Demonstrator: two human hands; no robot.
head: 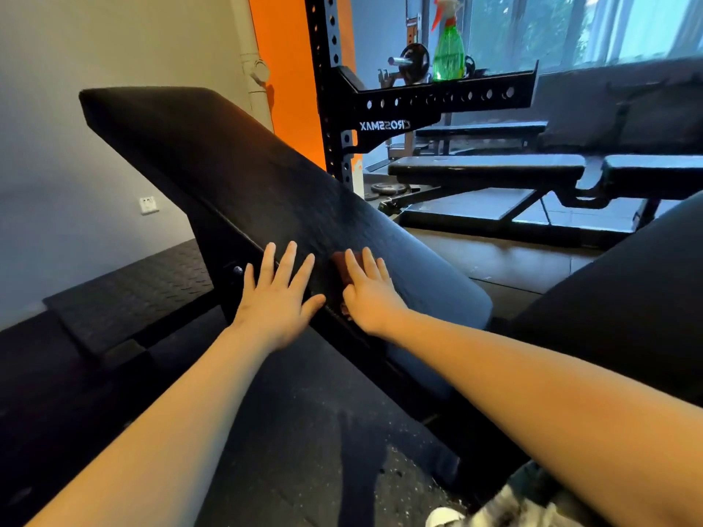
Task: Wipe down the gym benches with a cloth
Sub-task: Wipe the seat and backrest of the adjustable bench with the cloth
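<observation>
Cloth (339, 266): soft, light, limp, we judge; low on the bench (236, 173), pressed under our right hand (371, 294), fingers straight, close together. Left hand (277, 298) flat on the bench edge, fingers apart. Best held under a flat palm

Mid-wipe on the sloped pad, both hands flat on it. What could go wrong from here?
1. The cloth is pressed under the straight fingers of the right hand, not gripped; it may bunch or slip out.
2. The left hand rests at the edge of the pad and could slide off if leaned on.
3. The spray bottle stands on the rack arm; a jolt might tip it.
</observation>
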